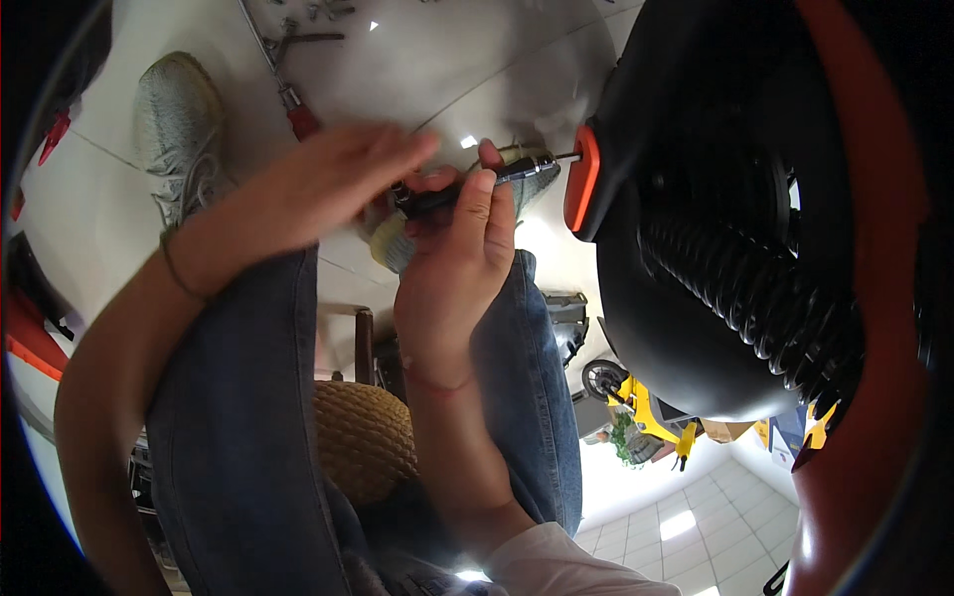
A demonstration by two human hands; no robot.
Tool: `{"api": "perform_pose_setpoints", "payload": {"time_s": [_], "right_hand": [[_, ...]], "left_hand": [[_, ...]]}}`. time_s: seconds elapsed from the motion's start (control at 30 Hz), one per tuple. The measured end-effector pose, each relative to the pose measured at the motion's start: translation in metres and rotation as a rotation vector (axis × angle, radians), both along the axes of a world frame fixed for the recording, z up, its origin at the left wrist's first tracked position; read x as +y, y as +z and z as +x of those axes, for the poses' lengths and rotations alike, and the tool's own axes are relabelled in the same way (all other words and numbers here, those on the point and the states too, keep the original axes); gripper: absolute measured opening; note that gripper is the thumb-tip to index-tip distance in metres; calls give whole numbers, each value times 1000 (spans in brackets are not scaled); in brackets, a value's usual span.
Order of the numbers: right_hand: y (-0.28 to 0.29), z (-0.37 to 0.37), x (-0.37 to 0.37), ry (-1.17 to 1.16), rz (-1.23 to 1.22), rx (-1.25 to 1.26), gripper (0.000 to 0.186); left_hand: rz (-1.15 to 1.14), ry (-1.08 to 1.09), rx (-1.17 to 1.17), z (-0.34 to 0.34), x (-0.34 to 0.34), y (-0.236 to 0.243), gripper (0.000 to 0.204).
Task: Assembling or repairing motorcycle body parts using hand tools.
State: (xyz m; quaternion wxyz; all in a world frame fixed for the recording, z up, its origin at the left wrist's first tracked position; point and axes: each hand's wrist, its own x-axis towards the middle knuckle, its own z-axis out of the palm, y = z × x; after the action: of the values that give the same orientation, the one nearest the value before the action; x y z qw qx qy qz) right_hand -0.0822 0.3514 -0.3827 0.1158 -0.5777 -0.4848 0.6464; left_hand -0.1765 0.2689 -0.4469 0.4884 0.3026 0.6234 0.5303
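My right hand (462, 233) is wrapped round a black screwdriver (427, 202), its thumb lying along the tool. The metal shaft points right, and its thin tip meets an orange-red piece (583, 181) on the edge of a black body panel (621, 149). My left hand (368, 164) is at the rear end of the screwdriver, slightly blurred, with its fingers stretched out flat. It partly hides the handle's end, and I cannot tell whether it touches it.
A black coil spring (740, 308) and a curved red part (874, 199) fill the right side. A red-handled tool (301, 117) and several metal tools (308, 38) lie on the pale floor. Below me is a woven seat (363, 437). A yellow two-wheeler (651, 412) stands beyond.
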Motion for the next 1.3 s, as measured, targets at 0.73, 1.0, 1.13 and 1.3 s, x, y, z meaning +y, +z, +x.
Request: {"api": "perform_pose_setpoints", "payload": {"time_s": [0.73, 1.0, 1.13, 1.3], "right_hand": [[-1, -14, 9, 21, -43, 64, 36], [8, -28, 13, -59, -78, 71, 38], [3, -21, 18, -18, -141, 86, 36], [1, -22, 25, -19, -215, 183, 35]], "left_hand": [[-277, 181, -1645, 3, -6, 27, 39], [-131, 149, -242, 16, -5, 19, 31], [-51, 117, 309, 12, -8, 12, 28], [-142, 145, 121, 7, -10, 20, 36]]}}
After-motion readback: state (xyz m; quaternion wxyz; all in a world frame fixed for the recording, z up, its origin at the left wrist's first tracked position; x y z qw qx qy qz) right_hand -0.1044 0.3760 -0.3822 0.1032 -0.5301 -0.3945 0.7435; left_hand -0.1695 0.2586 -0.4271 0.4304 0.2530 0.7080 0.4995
